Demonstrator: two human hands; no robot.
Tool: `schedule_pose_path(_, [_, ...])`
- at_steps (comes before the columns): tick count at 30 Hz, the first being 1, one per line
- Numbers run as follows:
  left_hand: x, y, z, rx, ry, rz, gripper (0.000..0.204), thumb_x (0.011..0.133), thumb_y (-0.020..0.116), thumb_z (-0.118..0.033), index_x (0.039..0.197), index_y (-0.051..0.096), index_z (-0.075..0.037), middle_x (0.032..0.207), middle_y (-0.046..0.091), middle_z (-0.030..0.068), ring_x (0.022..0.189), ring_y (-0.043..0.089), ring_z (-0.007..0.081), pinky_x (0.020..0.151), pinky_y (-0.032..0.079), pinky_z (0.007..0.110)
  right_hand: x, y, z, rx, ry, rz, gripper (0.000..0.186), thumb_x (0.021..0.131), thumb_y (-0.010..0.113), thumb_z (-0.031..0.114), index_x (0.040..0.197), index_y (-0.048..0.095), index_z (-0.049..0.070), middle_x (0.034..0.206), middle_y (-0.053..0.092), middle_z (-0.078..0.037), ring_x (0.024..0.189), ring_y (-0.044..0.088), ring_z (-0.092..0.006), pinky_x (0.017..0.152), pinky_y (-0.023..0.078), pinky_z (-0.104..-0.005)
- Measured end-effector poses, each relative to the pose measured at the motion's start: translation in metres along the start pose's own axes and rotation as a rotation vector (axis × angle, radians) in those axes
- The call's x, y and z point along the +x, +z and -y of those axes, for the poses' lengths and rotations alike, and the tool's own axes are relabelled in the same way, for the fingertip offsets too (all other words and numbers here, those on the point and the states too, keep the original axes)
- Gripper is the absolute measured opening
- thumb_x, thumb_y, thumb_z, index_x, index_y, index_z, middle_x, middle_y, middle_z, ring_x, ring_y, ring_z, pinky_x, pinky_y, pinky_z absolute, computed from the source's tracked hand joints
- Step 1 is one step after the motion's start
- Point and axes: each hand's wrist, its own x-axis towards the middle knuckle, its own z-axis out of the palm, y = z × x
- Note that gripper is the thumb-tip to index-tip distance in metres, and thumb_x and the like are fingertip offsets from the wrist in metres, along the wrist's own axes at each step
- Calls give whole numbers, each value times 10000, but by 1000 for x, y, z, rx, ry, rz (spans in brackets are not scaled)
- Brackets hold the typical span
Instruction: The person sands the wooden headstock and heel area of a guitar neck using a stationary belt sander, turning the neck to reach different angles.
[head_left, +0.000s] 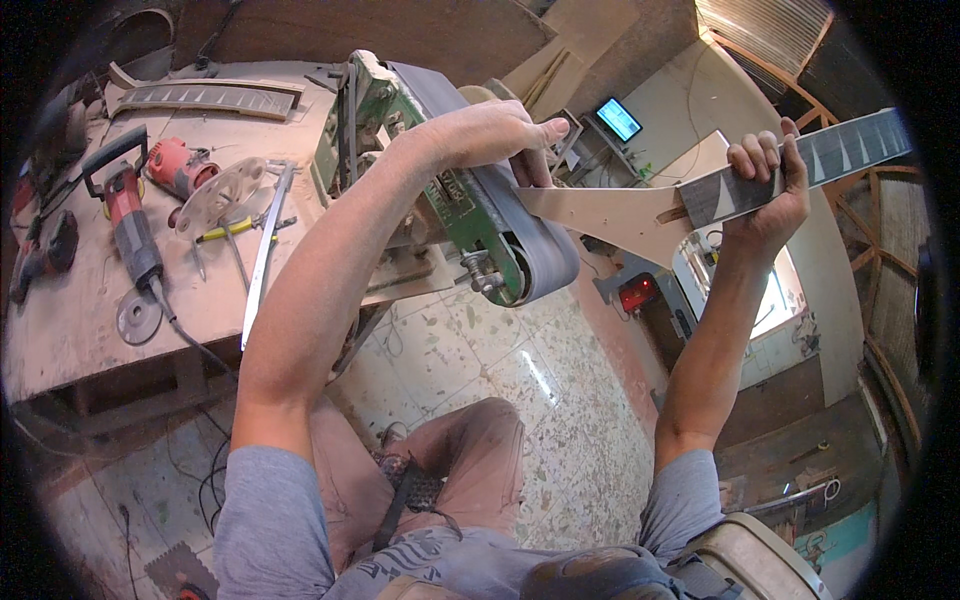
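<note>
A guitar neck with a pale wooden headstock and a dark fretboard with pointed light inlays is held across the belt of a green belt sander. My left hand reaches over the sander, fingers bent down onto the headstock's tip beside the grey belt. What its fingertips grip is partly hidden behind the hand. Farther right, my right hand is wrapped round the neck, fingers over the fretboard near its headstock end. The other end of the fretboard points to the upper right.
On the workbench at left lie an angle grinder, a red power tool, yellow-handled pliers, a metal straightedge and another fretted neck. A lit screen stands beyond the sander. Dust spots the tiled floor.
</note>
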Motion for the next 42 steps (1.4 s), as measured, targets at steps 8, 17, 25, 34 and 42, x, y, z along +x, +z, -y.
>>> schedule_pose_path(8, [3,-2,4,49,10,-5,652,1016,311,-470,921,765,-13,885,734,153,844,713,217,947,479,409,3,6,-4,-67,-17,2,208,970,508,123,1155,451,47,716,357,-3,618,385,-90,574,368,-257])
schedule_pose_path(17, [-2,-3,2,60,-1,-39,651,1013,322,-469,915,762,2,866,732,159,829,716,215,919,502,403,9,3,-7,-47,1,18,286,968,511,122,1225,438,21,715,357,-2,615,387,-88,563,365,-254])
schedule_pose_path(25, [-6,-7,-2,1,-18,-2,684,963,380,-573,921,769,-11,905,727,170,910,670,268,938,438,415,5,-1,-6,-4,-31,14,223,957,513,104,1160,448,41,722,372,-7,609,393,-94,554,363,-254])
schedule_pose_path(34, [-10,-9,3,-271,267,-20,611,935,507,-538,929,756,20,886,721,164,894,670,264,915,471,379,14,-47,23,262,9,-98,194,925,531,75,1088,488,-21,728,373,-21,595,380,-109,549,361,-265])
schedule_pose_path(42, [-19,-11,-12,-435,323,29,279,812,749,-141,1055,722,-6,961,722,101,894,668,169,876,517,297,-10,-107,41,523,35,-263,145,899,479,-1,1020,499,-78,678,391,-12,578,409,-127,539,389,-271])
